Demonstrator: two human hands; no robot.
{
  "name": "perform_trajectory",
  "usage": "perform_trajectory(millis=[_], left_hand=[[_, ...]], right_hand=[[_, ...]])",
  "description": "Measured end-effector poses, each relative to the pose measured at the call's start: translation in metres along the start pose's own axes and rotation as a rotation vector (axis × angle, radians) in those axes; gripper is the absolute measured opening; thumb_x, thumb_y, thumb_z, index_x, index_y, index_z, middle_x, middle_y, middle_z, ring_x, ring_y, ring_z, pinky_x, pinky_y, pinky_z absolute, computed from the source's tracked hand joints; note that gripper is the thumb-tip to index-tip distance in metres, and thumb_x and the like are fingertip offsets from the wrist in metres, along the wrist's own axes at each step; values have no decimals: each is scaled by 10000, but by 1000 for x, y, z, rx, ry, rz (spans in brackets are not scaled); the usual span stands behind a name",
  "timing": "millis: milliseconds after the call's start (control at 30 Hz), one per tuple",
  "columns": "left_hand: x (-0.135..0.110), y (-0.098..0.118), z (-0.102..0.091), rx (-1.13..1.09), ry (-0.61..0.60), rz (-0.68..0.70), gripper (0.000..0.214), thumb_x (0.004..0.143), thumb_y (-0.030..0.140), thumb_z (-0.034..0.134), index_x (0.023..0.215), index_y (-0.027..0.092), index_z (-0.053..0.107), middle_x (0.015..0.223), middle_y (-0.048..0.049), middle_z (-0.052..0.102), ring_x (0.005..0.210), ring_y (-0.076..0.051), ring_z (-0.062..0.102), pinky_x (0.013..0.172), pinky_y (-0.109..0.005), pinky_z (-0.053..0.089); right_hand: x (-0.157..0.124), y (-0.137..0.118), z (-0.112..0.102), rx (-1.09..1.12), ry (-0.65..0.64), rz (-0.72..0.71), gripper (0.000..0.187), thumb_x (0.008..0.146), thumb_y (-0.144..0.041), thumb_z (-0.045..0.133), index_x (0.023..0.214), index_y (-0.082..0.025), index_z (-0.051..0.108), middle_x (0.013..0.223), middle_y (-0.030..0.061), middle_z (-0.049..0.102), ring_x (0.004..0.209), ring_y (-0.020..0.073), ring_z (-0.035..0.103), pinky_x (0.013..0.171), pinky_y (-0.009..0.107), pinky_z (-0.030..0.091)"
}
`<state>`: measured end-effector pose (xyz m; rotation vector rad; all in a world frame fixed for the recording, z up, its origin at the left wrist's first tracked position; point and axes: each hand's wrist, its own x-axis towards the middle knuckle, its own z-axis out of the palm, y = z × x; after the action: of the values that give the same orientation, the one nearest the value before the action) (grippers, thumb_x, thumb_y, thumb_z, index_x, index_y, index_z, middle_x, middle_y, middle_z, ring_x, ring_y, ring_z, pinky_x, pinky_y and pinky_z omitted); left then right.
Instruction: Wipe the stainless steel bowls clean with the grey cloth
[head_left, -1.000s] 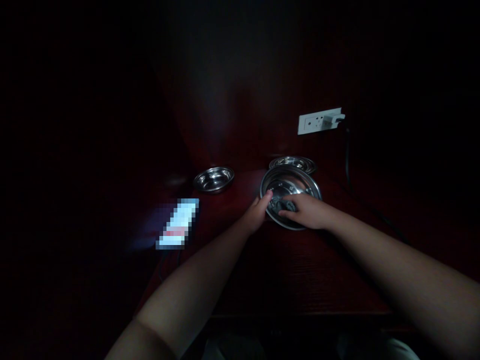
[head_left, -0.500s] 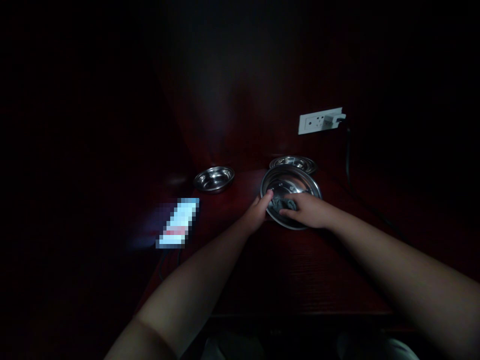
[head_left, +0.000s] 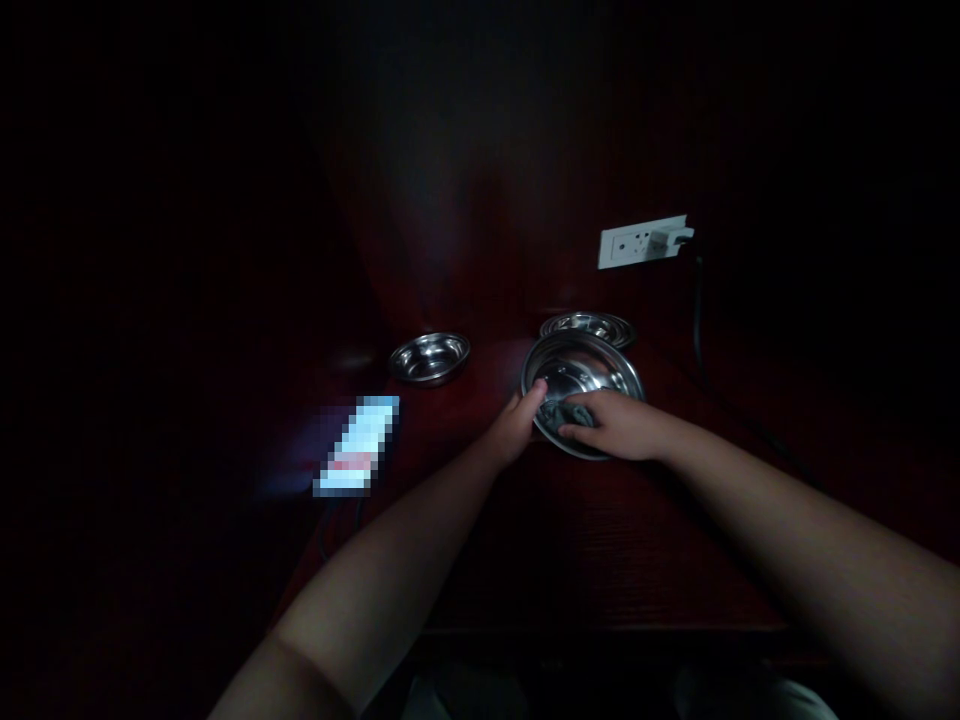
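Observation:
A shiny metal bowl point(head_left: 615, 368) is tilted toward me above the dark red table. My left hand point(head_left: 519, 425) grips its left rim, thumb over the edge and the other fingers hidden behind. Inside the bowl, my right hand point(head_left: 619, 424) is closed on a bunched dark grey-green cloth point(head_left: 556, 414), pressing it against the lower inner wall. Behind this bowl, partly covered by it, lie metal dishes point(head_left: 588, 322) that look stacked. Another shallow metal bowl point(head_left: 430, 358) stands apart to the left.
A lit, pixelated phone-like screen point(head_left: 358, 447) lies at the left of the table point(head_left: 600, 540), with a thin cable below it. On the back wall is a white power socket point(head_left: 626, 245) with a plug, and a dark cord point(head_left: 698, 310) hangs down. The surroundings are very dark.
My right hand and the cloth have shifted slightly down inside the bowl. My left hand keeps its hold on the rim, and the bowl stays about where it was.

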<state>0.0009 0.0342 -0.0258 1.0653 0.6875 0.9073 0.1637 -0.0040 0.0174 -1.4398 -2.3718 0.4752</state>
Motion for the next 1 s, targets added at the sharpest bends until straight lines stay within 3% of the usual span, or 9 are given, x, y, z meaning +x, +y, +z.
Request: perform_trajectory(millis=[633,1000], left_hand=[[2,-4,-4,-13,-18,15,571,807,562,524,1270,227,529,1158,-94,657,1050,-281,622,911,-468,479],[-1,2,1,-36,-6,-5,559,829,527,514,1270,185,535,1141,-108,667,1055,-269,624,957,-446,461]], right_hand=[[0,-2,0,31,-16,-18,255,840,-363,510,908,-155,639,834,85,682,716,192,590,702,327,441],[0,-5,3,306,39,-129,316,923,-355,384,1027,-165,614,1045,90,667,942,204,602,920,383,438]])
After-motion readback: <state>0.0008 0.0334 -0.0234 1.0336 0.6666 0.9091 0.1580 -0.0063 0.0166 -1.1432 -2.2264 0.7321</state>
